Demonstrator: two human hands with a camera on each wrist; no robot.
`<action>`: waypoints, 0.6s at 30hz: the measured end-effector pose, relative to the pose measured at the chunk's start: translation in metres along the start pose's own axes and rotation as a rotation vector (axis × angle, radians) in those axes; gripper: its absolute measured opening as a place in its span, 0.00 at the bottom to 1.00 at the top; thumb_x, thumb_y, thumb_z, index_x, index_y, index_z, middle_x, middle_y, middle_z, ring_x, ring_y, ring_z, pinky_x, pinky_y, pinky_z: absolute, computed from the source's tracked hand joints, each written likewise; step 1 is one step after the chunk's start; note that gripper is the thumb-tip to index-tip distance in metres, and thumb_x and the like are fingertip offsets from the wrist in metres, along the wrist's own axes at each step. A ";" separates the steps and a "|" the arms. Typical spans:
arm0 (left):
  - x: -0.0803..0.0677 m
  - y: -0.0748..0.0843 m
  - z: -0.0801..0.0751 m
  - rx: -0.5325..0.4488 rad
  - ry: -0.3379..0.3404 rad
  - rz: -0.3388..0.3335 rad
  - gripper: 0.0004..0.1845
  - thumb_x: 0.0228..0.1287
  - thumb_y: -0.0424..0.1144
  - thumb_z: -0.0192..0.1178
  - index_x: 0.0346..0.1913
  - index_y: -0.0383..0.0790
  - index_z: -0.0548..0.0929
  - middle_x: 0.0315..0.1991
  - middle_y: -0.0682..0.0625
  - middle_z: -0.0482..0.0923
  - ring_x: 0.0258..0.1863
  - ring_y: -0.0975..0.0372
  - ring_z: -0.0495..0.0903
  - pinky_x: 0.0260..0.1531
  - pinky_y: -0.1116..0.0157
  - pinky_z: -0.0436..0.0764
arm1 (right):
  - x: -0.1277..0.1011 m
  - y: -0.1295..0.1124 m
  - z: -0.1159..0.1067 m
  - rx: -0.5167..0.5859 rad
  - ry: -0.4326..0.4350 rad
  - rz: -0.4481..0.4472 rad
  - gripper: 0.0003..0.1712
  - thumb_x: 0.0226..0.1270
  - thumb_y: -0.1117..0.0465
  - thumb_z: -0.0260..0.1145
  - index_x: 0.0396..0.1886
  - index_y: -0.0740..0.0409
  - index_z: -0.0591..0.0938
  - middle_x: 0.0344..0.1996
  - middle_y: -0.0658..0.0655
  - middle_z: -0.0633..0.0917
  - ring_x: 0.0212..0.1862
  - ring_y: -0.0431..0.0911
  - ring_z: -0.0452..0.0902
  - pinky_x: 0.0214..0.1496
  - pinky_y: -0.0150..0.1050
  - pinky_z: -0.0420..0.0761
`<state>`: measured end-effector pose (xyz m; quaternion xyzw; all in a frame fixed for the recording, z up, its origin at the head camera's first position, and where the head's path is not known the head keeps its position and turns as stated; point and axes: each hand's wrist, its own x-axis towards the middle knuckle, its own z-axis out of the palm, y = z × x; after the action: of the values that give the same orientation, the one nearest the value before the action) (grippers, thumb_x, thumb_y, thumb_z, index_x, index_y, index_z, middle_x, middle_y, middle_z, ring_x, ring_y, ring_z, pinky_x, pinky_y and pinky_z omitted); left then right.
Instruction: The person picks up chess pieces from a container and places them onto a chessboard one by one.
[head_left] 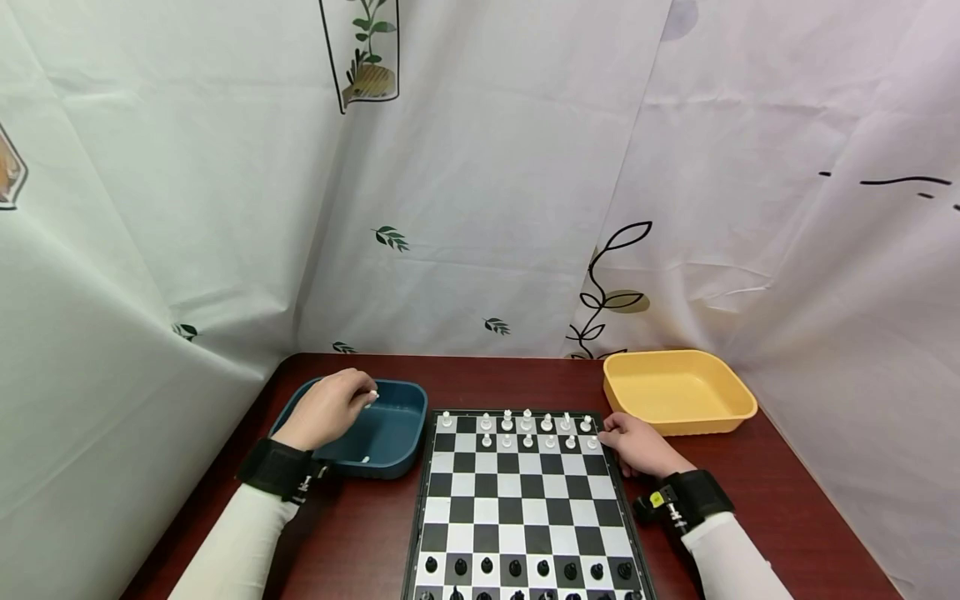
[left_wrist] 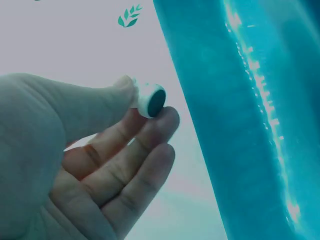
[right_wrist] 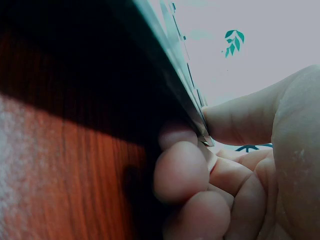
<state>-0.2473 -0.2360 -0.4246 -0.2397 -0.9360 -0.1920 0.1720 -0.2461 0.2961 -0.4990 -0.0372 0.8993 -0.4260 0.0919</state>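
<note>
Over the blue tray (head_left: 401, 425), my left hand (head_left: 324, 412) pinches a small white chess piece (left_wrist: 150, 101) between thumb and fingers. The left wrist view shows its dark round base; its top is hidden, so I cannot tell which piece it is. My right hand (head_left: 643, 448) grips the far right edge of the chessboard (head_left: 528, 486), thumb on top and fingers underneath. White chess pieces (head_left: 527, 419) stand in the two far rows, with gaps toward the left. Black chess pieces (head_left: 515, 567) fill the near row, with more cut off at the bottom of the head view.
A small white object (head_left: 365, 459) lies in the blue tray. At the back right stands a yellow tray (head_left: 675, 392). The dark red table (head_left: 780, 517) meets a white patterned curtain (head_left: 480, 183) behind and at both sides.
</note>
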 end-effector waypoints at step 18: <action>0.023 0.022 -0.003 -0.068 -0.043 0.019 0.07 0.68 0.28 0.72 0.44 0.42 0.90 0.40 0.53 0.85 0.36 0.62 0.79 0.41 0.57 0.85 | 0.002 0.001 0.000 -0.008 -0.009 0.016 0.08 0.83 0.60 0.64 0.48 0.61 0.79 0.17 0.56 0.78 0.16 0.49 0.76 0.22 0.43 0.76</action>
<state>-0.2540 -0.2112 -0.4063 -0.2584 -0.9301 -0.2169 0.1454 -0.2479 0.2964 -0.4995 -0.0321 0.9008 -0.4214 0.0994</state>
